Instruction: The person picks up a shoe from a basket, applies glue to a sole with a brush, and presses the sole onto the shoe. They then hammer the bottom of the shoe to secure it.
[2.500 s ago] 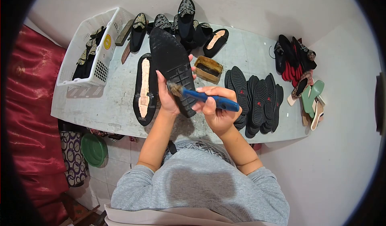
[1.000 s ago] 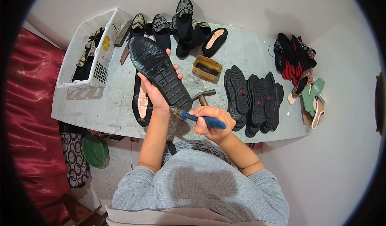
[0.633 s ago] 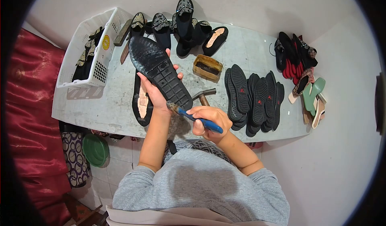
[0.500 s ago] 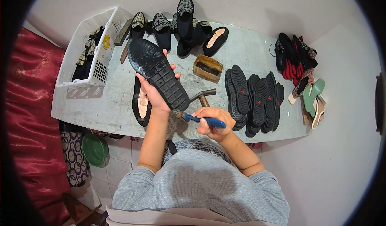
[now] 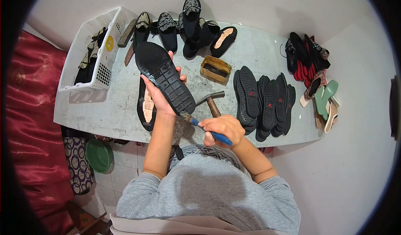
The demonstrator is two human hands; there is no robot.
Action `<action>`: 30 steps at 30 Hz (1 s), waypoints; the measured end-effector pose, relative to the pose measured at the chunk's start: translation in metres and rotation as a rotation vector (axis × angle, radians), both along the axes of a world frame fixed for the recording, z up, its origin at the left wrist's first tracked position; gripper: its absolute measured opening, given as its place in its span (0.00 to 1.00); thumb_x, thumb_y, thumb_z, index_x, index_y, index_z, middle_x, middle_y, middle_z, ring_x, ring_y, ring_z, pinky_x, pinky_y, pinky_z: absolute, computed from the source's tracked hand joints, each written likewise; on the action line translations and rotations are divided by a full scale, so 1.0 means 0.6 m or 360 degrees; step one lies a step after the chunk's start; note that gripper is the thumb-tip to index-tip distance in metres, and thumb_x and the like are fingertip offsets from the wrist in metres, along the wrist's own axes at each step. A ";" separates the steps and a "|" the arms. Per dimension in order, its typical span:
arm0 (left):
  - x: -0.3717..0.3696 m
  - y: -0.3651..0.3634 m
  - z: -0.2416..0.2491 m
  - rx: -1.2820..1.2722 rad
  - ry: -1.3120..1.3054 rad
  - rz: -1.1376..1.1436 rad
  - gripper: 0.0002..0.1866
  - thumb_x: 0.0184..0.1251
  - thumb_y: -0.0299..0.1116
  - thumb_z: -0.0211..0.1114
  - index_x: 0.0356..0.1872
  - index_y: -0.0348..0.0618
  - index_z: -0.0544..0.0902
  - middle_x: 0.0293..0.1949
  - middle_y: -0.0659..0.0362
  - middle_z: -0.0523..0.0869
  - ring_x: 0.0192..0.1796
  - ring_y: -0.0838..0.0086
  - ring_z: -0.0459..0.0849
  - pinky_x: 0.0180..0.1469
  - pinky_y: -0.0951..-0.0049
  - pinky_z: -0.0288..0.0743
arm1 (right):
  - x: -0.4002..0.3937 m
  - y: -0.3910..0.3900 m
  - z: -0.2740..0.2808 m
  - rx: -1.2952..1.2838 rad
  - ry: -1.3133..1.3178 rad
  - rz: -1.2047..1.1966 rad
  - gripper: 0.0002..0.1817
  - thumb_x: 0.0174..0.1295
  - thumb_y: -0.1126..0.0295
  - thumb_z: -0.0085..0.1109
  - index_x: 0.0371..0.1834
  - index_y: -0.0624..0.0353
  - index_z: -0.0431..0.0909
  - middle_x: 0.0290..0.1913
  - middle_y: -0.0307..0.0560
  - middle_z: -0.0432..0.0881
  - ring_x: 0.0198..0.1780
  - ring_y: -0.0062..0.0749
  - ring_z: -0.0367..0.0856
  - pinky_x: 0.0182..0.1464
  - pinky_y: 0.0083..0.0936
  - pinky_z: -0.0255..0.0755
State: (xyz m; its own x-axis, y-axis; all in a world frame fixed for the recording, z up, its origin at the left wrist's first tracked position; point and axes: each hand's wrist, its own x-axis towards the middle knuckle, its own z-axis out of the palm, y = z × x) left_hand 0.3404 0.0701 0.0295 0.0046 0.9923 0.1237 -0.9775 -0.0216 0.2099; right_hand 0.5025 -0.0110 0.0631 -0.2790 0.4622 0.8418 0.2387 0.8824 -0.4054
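My left hand [image 5: 161, 96] holds a black rubber shoe sole [image 5: 163, 77] from beneath, tread side up, tilted with its toe to the far left. My right hand [image 5: 221, 129] grips a blue-handled brush [image 5: 209, 130]; its bristles touch the sole's heel end [image 5: 186, 116]. Under the sole on the table lies a black shoe upper with a tan insole [image 5: 146, 105]. A hammer [image 5: 211, 103] lies just beyond my right hand.
On the grey table [image 5: 108, 109]: a white basket [image 5: 90, 51] of shoes at left, embellished black shoes [image 5: 184, 22] at the back, a tin of glue [image 5: 215, 70], a row of black soles [image 5: 263, 103], and mixed shoes [image 5: 311, 74] at right. A green basin [image 5: 99, 155] sits below.
The sole has swung from upright to tilted left. My right hand with the brush has moved down toward me, to the heel end. The hammer has come into view.
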 end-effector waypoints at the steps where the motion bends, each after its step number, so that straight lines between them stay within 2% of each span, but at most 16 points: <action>1: -0.002 0.000 -0.003 -0.0001 -0.0001 -0.0001 0.39 0.64 0.68 0.36 0.65 0.49 0.62 0.66 0.61 0.65 0.43 0.70 0.77 0.38 0.69 0.75 | 0.005 0.003 -0.001 -0.0015 -0.0063 -0.0045 0.05 0.56 0.72 0.58 0.31 0.57 0.72 0.27 0.44 0.84 0.23 0.27 0.82 0.24 0.20 0.75; 2: -0.006 0.001 -0.009 0.0052 0.0005 -0.0021 0.37 0.64 0.66 0.40 0.66 0.52 0.62 0.67 0.61 0.64 0.43 0.69 0.75 0.40 0.69 0.74 | 0.010 0.007 -0.002 -0.0029 -0.0127 -0.0090 0.05 0.56 0.72 0.58 0.31 0.58 0.72 0.27 0.44 0.84 0.23 0.27 0.82 0.24 0.19 0.75; 3: -0.006 0.002 -0.011 0.0106 0.0011 -0.0040 0.35 0.64 0.64 0.44 0.67 0.55 0.61 0.67 0.61 0.63 0.44 0.67 0.73 0.43 0.69 0.72 | 0.014 0.011 -0.005 -0.0022 -0.0026 -0.0106 0.09 0.48 0.75 0.64 0.33 0.59 0.75 0.29 0.42 0.83 0.25 0.28 0.82 0.23 0.21 0.71; 4: -0.007 0.003 -0.012 0.0105 0.0010 -0.0039 0.35 0.64 0.64 0.44 0.67 0.55 0.61 0.67 0.61 0.63 0.44 0.67 0.73 0.43 0.69 0.72 | 0.016 0.011 -0.003 -0.0023 -0.0026 -0.0106 0.09 0.48 0.75 0.64 0.33 0.59 0.75 0.29 0.42 0.83 0.25 0.28 0.82 0.23 0.21 0.71; 6: -0.006 0.004 -0.011 0.0095 0.0001 -0.0034 0.35 0.64 0.64 0.43 0.67 0.55 0.62 0.67 0.61 0.64 0.44 0.68 0.73 0.42 0.69 0.72 | 0.017 0.009 0.005 -0.0027 0.0117 -0.0095 0.05 0.55 0.73 0.59 0.32 0.59 0.73 0.26 0.44 0.83 0.23 0.28 0.82 0.24 0.19 0.75; 8: -0.003 0.005 -0.009 0.0097 -0.0003 -0.0051 0.35 0.64 0.64 0.43 0.67 0.54 0.62 0.67 0.62 0.64 0.44 0.68 0.73 0.42 0.69 0.72 | 0.007 0.005 0.000 -0.0071 0.0150 -0.0001 0.06 0.54 0.73 0.60 0.34 0.58 0.73 0.28 0.43 0.84 0.22 0.27 0.81 0.24 0.18 0.74; 10: -0.002 0.006 -0.008 0.0104 -0.0003 -0.0066 0.35 0.64 0.64 0.43 0.66 0.54 0.62 0.67 0.62 0.64 0.44 0.68 0.73 0.42 0.69 0.72 | -0.004 0.003 0.003 0.0075 -0.0026 0.0125 0.06 0.54 0.72 0.60 0.33 0.56 0.73 0.29 0.42 0.84 0.21 0.26 0.80 0.23 0.18 0.72; 11: -0.002 0.006 -0.008 0.0088 0.0000 -0.0061 0.35 0.64 0.65 0.42 0.66 0.54 0.62 0.67 0.62 0.64 0.44 0.68 0.73 0.42 0.70 0.72 | -0.010 -0.001 0.005 0.0092 0.0030 0.0064 0.05 0.53 0.73 0.60 0.30 0.55 0.74 0.29 0.40 0.84 0.20 0.25 0.78 0.23 0.18 0.71; 17: -0.002 0.001 -0.008 0.0032 -0.0028 -0.0079 0.36 0.64 0.65 0.41 0.67 0.54 0.61 0.67 0.62 0.64 0.43 0.69 0.73 0.41 0.70 0.72 | 0.013 0.006 0.010 -0.0031 -0.0029 -0.0096 0.04 0.54 0.72 0.60 0.29 0.55 0.74 0.28 0.39 0.84 0.21 0.25 0.80 0.23 0.17 0.71; 20: 0.000 0.002 -0.008 0.0059 -0.0012 -0.0091 0.36 0.64 0.65 0.40 0.67 0.54 0.61 0.67 0.62 0.64 0.44 0.69 0.73 0.41 0.70 0.72 | 0.012 0.000 0.012 -0.0082 0.0145 0.0049 0.04 0.53 0.72 0.59 0.30 0.55 0.74 0.28 0.40 0.85 0.21 0.24 0.81 0.23 0.17 0.71; 22: 0.000 0.003 -0.005 0.0082 0.0005 -0.0097 0.36 0.64 0.66 0.40 0.67 0.54 0.61 0.67 0.62 0.64 0.44 0.69 0.73 0.42 0.69 0.72 | 0.008 -0.002 0.010 -0.0036 0.0031 0.0077 0.05 0.53 0.73 0.59 0.31 0.56 0.73 0.28 0.40 0.84 0.21 0.22 0.81 0.23 0.16 0.71; 24: 0.000 0.004 0.000 0.0099 0.0062 -0.0063 0.36 0.64 0.66 0.39 0.67 0.54 0.61 0.67 0.61 0.64 0.44 0.68 0.74 0.41 0.69 0.72 | 0.000 -0.001 0.002 0.0055 0.0021 0.0054 0.04 0.53 0.73 0.59 0.30 0.57 0.74 0.28 0.40 0.84 0.22 0.23 0.81 0.23 0.16 0.72; 30: -0.007 0.005 -0.009 0.0018 0.0113 0.0015 0.36 0.64 0.66 0.40 0.66 0.54 0.62 0.66 0.61 0.65 0.44 0.69 0.74 0.42 0.70 0.72 | 0.019 0.006 0.008 -0.0067 -0.0082 -0.0148 0.03 0.55 0.75 0.57 0.31 0.59 0.72 0.25 0.43 0.83 0.24 0.28 0.83 0.26 0.20 0.76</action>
